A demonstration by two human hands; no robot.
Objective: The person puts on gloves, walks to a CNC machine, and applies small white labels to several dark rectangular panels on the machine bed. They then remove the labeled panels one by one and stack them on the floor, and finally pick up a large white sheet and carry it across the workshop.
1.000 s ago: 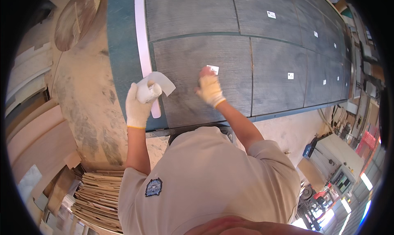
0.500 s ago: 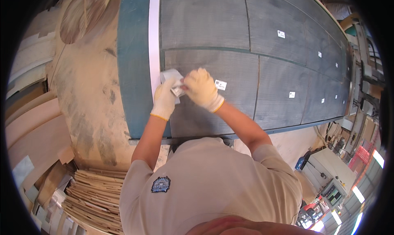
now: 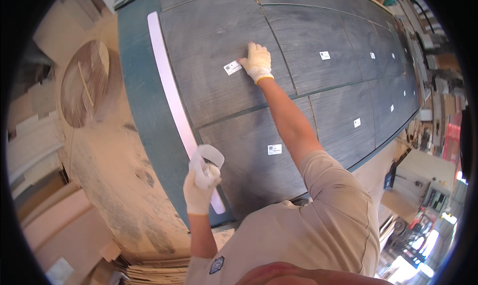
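My left hand (image 3: 197, 193), in a cream knit glove, grips a roll of white labels (image 3: 204, 170) near the panels' left edge. A loop of its pale backing strip curls up above the fingers. Farther off, my gloved right hand (image 3: 259, 62) reaches over a dark grey wood-grain panel (image 3: 209, 91). Its thumb and curled fingers are at the right end of a white printed label (image 3: 232, 67), which lies slightly tilted on that panel. The fingertips' hold on the label is partly hidden. A second label (image 3: 275, 149) is on the nearer panel.
Several more dark panels, each with a white label (image 3: 357, 122), stretch away to the right. A long pale pink strip (image 3: 172, 103) lies along their left side on the green tabletop (image 3: 142, 96). A round wooden disc (image 3: 84, 83) and stacked boards (image 3: 157, 275) are on the left.
My right hand has left the roll and moved to the far panel, where a label now shows. My left hand still has the roll, its backing loop raised. The view has turned.
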